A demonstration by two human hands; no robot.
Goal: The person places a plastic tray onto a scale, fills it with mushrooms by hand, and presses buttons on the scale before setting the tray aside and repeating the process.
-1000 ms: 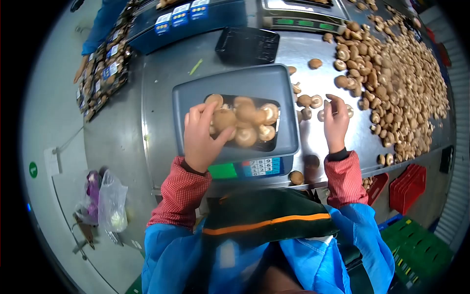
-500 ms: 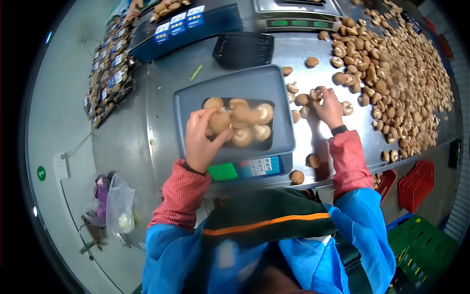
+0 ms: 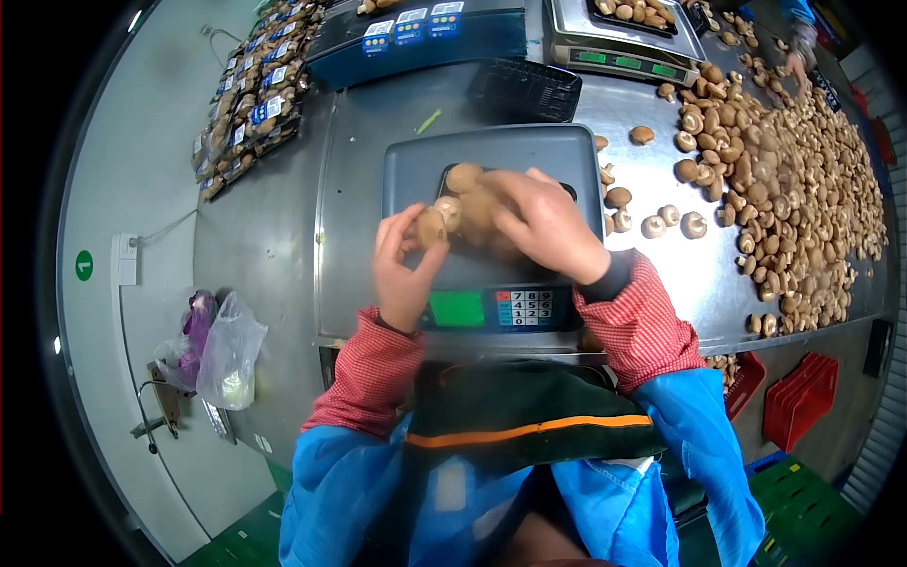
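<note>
Right now the left hand (image 3: 404, 269) pinches a single mushroom (image 3: 433, 227) between thumb and fingertips, with the remaining fingers close together behind it. It holds the cap at the near-left corner of the black tray (image 3: 570, 190), at about 8 o'clock of the heap. The right hand (image 3: 543, 225) lies palm down across the tray, fingers pressed together and curved over the heaped mushrooms (image 3: 463, 177). It is blurred, so I cannot tell whether it grips one.

The tray sits on the grey pan of a scale (image 3: 416, 165), whose green display (image 3: 456, 308) and keypad (image 3: 518, 307) face the person at 6 o'clock. The scale stands on a steel table (image 3: 283, 236).

At 3 o'clock of the scale a few stray mushrooms (image 3: 661, 225) lie just beside it, and past them a broad loose pile (image 3: 803, 189) covers the table. At 12 o'clock lies an empty black tray (image 3: 524, 90). At 1 o'clock stands a second scale (image 3: 624, 47) bearing mushrooms. Labelled packs (image 3: 250, 99) run along the table edge at 10 o'clock, and a clear plastic bag (image 3: 227, 350) hangs at 8 o'clock. Far off at 2 o'clock, another person's hand (image 3: 799, 64) reaches over the pile.
</note>
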